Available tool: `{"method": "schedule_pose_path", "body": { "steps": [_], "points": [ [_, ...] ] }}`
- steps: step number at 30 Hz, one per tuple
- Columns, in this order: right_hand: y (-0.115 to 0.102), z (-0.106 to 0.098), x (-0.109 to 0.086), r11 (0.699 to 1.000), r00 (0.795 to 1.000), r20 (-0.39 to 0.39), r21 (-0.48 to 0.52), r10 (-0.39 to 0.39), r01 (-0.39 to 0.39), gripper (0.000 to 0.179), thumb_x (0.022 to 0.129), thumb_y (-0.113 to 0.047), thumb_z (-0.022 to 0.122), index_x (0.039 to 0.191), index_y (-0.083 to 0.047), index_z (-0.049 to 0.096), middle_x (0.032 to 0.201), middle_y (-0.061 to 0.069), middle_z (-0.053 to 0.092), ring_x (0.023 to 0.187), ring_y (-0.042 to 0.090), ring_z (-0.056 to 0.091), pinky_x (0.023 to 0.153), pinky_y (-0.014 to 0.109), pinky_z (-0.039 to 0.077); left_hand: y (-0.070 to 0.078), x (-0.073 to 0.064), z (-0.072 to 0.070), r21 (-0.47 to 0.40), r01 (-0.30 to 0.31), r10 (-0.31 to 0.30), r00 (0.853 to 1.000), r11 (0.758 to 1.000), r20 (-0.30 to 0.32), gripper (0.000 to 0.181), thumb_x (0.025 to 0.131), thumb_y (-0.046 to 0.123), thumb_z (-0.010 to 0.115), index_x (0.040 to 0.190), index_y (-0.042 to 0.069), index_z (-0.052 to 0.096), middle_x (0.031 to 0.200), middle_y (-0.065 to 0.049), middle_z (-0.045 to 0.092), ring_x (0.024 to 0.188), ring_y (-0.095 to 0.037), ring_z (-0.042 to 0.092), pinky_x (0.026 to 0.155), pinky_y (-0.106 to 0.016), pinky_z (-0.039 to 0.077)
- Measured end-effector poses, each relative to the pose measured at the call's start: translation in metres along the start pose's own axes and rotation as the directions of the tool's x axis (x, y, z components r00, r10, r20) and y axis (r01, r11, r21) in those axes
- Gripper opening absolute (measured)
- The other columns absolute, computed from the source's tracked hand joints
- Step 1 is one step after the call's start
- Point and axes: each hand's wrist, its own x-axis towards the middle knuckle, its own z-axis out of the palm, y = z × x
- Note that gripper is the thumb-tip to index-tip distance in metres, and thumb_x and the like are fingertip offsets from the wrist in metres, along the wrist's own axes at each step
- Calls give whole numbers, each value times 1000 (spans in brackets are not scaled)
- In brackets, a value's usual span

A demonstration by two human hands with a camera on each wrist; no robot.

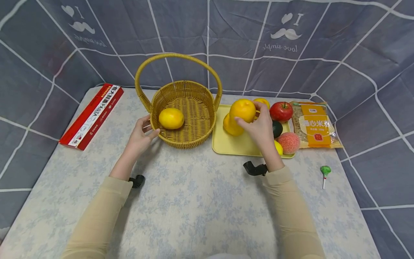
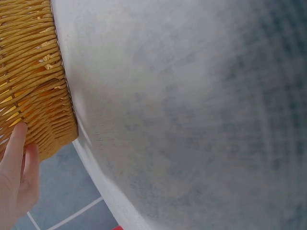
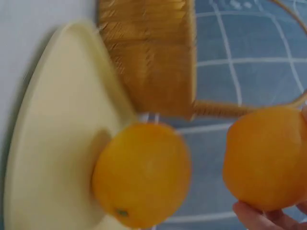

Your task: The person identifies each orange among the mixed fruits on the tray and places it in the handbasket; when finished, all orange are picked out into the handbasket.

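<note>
A wicker basket (image 1: 184,144) with a tall arched handle stands left of the pale yellow tray (image 1: 237,149). Inside it lies a yellow oval fruit (image 1: 171,118). My left hand (image 1: 141,135) touches the basket's left side; in the left wrist view its straight fingers (image 2: 17,143) rest against the woven wall. Above the tray, my right hand (image 1: 260,126) holds an orange (image 1: 243,110) by its right side. A second orange (image 3: 144,175) lies on the tray beneath it, apart from the held orange (image 3: 266,158) in the right wrist view.
Also on the tray are a red apple (image 1: 281,111), a dark green avocado (image 1: 276,128), a pink peach (image 1: 288,143) and a partly hidden lemon (image 1: 279,148). A pasta box (image 1: 92,117) lies far left. A macaroni bag (image 1: 315,124) and a green lollipop (image 1: 325,171) lie right.
</note>
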Motion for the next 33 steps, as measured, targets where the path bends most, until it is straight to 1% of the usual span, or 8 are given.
{"method": "schedule_pose_path", "body": {
  "steps": [3,5,8,12,18,24,30,33],
  "points": [
    [-14,8,-2,996,997,62,83,-41,35,80,78,-27,82,142,-3,40,142,15,46,124,31,49,106,43,47,1,1,0,7,1,-1,1000,1000,-3,71,101,13,55,158,11,13,158,-19,27,145,-36,31,115,-49,38],
    [-22,17,-3,992,991,104,111,-80,68,79,77,-25,82,141,-4,41,141,14,47,123,30,48,105,44,47,3,1,0,12,3,-3,1000,1000,-8,71,101,13,55,158,11,13,158,-19,27,145,-36,31,115,-49,37],
    [-33,34,-3,985,976,174,136,-131,108,78,76,-25,82,141,-6,43,140,12,47,125,28,47,103,44,48,3,1,-1,17,6,-5,1000,1000,-12,71,101,12,55,158,12,13,158,-18,27,145,-35,31,115,-49,37],
    [-43,59,-2,982,952,258,138,-163,131,78,76,-26,83,141,-8,43,140,11,46,126,26,48,101,41,49,3,0,-1,9,2,-2,1000,1000,1,72,101,14,55,158,11,12,158,-19,27,145,-35,31,115,-49,37],
    [-46,91,-4,983,918,354,96,-178,154,77,77,-29,82,141,-11,44,137,9,47,119,23,51,97,38,50,2,0,0,10,11,-11,1000,1000,6,71,101,14,54,158,11,12,158,-18,27,145,-35,31,115,-48,37],
    [-47,114,-4,979,871,448,58,-201,196,78,77,-32,82,142,-12,44,140,7,47,121,23,51,99,40,50,2,0,1,14,24,-24,1000,1000,-16,71,101,13,55,158,12,13,158,-18,27,145,-34,32,116,-48,36],
    [-47,132,-3,961,821,541,-76,-183,265,80,76,-38,79,144,-14,44,140,8,48,118,22,52,99,41,49,2,-2,2,14,8,-8,1000,1000,-9,70,102,14,53,158,12,12,159,-18,27,146,-35,30,116,-49,35],
    [-47,137,-2,951,804,567,-112,-179,290,81,77,-38,78,145,-12,44,141,9,47,119,22,52,99,41,49,2,-3,3,18,-11,11,1000,1000,-6,70,102,15,53,158,12,12,158,-19,27,145,-36,30,116,-50,35]
  ]
}}
